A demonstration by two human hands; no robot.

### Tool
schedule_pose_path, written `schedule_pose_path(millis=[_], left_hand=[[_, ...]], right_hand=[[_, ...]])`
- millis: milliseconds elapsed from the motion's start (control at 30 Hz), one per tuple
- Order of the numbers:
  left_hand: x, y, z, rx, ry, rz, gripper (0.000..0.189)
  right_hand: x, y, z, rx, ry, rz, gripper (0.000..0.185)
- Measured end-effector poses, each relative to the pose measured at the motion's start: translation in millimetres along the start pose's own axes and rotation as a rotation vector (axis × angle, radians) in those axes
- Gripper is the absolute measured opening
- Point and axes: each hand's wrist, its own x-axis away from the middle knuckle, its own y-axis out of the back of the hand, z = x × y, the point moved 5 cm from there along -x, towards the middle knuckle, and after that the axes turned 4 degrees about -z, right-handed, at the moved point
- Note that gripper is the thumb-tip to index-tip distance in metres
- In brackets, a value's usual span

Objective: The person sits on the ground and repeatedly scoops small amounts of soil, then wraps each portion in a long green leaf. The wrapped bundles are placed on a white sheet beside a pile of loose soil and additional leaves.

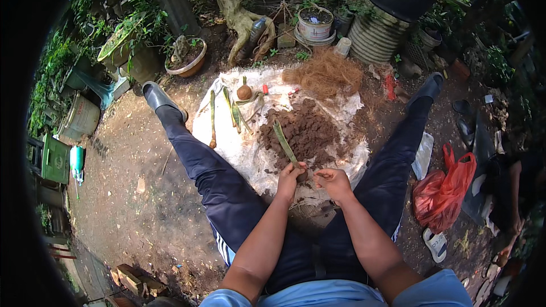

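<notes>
My left hand (291, 179) grips the lower end of an upright, snake-plant-like green leaf cutting (283, 142), with a dark soil lump (302, 176) at its base. Just right of the lump is my right hand (335, 184), its thumb and fingertips drawn together; whether they pinch a thin strand is too small to tell. Beyond lies a heap of moist brown soil (313, 127) on a white woven sack (230, 153). Several more leaf cuttings (213, 115) rest on the sack's left side, near a brown wrapped ball (244, 92) with a short green shoot.
Brown coconut fibre (324, 72) is piled at the sack's far edge, near small red spool-like items (265, 89). A red plastic bag (439, 196) and a slipper (435, 245) lie right of my leg. Another person's arm (515, 196) shows far right. Pots (186, 61) line the back.
</notes>
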Motion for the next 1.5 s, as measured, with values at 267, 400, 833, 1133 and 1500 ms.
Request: schedule_pose_path(millis=[267,400,833,1133,1500], left_hand=[[4.9,-6.0,-1.6,0.031,0.019,0.042,0.053],[4.0,-7.3,1.4,0.002,0.031,0.076,0.052],[-1.3,-10.7,5.1,0.193,0.111,0.082,0.040],[6.7,-14.8,1.0,0.059,0.069,0.105,0.042],[6.6,-28.0,4.7,-0.041,0.050,0.164,0.039]], right_hand=[[-26.6,5.0,-7.2,-0.016,0.057,-0.085,0.017],[-30.3,8.5,-11.8,-0.106,0.004,-0.026,0.022],[-35.8,17.2,-25.3,0.049,-0.044,-0.011,0.020],[-26.4,-1.2,3.7,-0.249,0.168,0.071,0.027],[-27.2,10.8,-2.6,0.049,0.173,-0.028,0.029]])
